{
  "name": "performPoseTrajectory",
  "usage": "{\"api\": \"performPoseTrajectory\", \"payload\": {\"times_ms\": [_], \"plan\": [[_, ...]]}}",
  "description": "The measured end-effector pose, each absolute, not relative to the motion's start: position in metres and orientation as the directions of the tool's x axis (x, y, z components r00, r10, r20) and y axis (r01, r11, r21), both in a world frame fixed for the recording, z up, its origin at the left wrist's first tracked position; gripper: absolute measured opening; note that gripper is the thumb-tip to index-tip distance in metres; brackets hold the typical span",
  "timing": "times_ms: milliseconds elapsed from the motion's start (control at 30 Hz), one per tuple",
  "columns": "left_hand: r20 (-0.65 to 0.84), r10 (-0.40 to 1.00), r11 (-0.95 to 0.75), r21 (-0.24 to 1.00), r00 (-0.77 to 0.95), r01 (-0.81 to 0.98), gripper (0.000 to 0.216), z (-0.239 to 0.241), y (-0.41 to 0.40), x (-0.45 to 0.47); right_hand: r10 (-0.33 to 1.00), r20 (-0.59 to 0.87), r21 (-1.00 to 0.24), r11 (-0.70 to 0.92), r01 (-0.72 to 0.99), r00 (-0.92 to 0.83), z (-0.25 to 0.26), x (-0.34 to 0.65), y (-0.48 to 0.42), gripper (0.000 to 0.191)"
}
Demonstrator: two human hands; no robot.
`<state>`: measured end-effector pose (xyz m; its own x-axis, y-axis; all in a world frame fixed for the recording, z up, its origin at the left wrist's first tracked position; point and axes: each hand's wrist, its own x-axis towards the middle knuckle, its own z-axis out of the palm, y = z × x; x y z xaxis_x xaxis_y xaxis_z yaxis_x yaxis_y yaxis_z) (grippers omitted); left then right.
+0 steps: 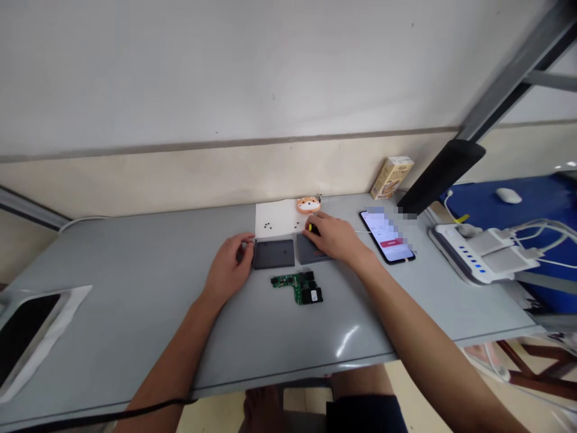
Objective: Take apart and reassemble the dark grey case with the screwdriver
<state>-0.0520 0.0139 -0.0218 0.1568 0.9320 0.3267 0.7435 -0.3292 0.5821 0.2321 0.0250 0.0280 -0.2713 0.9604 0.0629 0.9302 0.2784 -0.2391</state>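
Observation:
My left hand (231,264) is at the left edge of a flat dark grey casing half (274,254), thumb and curled fingers closed at its upper left corner. A second dark grey casing piece (311,251) lies just to the right, partly hidden under my right hand (332,236). That hand is closed around a small yellow-and-black screwdriver (312,228); its tip is hidden. In front of the casing pieces lies a green circuit board (297,286) with black connectors. Behind them, several tiny dark screws (267,225) rest on a white sheet of paper (282,213).
An orange animal-faced case (309,205) sits on the paper's back corner by the wall. To the right are a lit phone (387,236), a carton (391,177), a black cylinder (442,175) and a power strip (471,255) with cables. A dark-screened device (27,328) lies far left.

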Motion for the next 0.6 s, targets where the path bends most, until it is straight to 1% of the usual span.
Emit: {"api": "performPoseTrajectory", "payload": {"times_ms": [200,367,600], "plan": [[0.322,0.929,-0.342,0.557,0.183,0.757,0.029,-0.0230,0.0139,-0.0536,0.960,0.057,-0.266,0.280,0.922,-0.275,0.0286,0.2319,0.0253,0.035],[0.328,0.920,-0.367,0.537,0.213,0.759,0.030,-0.0236,0.0147,-0.0538,0.965,0.035,-0.247,0.262,0.933,-0.261,0.0284,0.2315,0.0269,0.036],[0.328,0.913,-0.388,0.514,0.242,0.765,0.030,-0.0234,0.0150,-0.0538,0.964,0.069,-0.281,0.265,0.922,-0.256,0.0281,0.2319,0.0262,0.033]]}}
